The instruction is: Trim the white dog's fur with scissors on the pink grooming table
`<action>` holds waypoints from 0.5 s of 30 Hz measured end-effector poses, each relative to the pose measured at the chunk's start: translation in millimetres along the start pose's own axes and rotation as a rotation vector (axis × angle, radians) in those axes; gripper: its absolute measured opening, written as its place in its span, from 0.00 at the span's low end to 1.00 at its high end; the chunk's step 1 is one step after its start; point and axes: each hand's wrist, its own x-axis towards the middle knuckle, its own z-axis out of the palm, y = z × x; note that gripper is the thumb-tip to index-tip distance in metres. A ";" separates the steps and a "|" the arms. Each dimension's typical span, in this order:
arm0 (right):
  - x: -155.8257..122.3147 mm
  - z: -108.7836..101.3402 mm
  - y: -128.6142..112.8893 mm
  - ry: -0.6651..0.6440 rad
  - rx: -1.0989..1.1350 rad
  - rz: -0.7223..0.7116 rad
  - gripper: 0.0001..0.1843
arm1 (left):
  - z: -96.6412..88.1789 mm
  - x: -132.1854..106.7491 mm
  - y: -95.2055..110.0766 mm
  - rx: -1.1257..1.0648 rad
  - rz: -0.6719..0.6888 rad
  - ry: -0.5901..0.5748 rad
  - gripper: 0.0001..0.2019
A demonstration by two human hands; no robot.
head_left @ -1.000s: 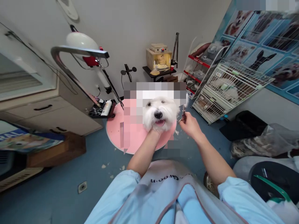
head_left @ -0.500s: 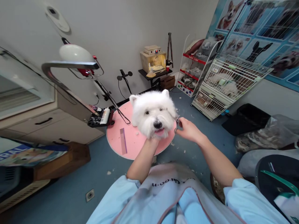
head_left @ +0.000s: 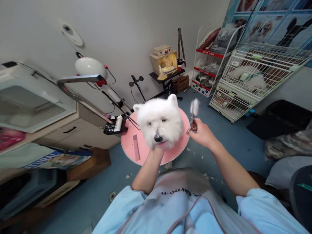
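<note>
Dog on the pink table looks soft and maybe wriggly, best held gently under its chin, where the left hand hides its fingers, grip unclear, while the right hand grips scissors.

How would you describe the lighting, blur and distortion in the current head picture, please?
Head view: the dog shows fairly clearly in soft light, while the tuft of fur beside the scissors looks blurred; head view, background: the box glows yellow inside, and the cage looks slanted and stretched toward the right edge.
</note>
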 end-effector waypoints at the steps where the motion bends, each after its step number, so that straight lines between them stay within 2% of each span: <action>1: -3.1 3.9 2.1 -0.030 0.024 -0.047 0.17 | -0.4 0.7 -0.2 0.017 -0.012 -0.026 0.20; 3: -10.0 15.1 7.0 -0.091 0.067 -0.102 0.18 | -1.2 1.7 -1.2 0.046 -0.064 -0.029 0.22; 8: -23.5 41.4 14.5 -0.050 0.220 0.042 0.15 | 2.2 2.1 -4.1 0.076 -0.077 0.040 0.19; 12: -33.7 49.7 11.7 -0.094 0.215 -0.018 0.17 | 6.7 4.0 -3.9 0.122 -0.172 0.090 0.25; 15: -37.7 51.8 10.6 -0.091 0.224 0.021 0.14 | 5.4 6.5 -3.3 0.106 -0.105 0.081 0.24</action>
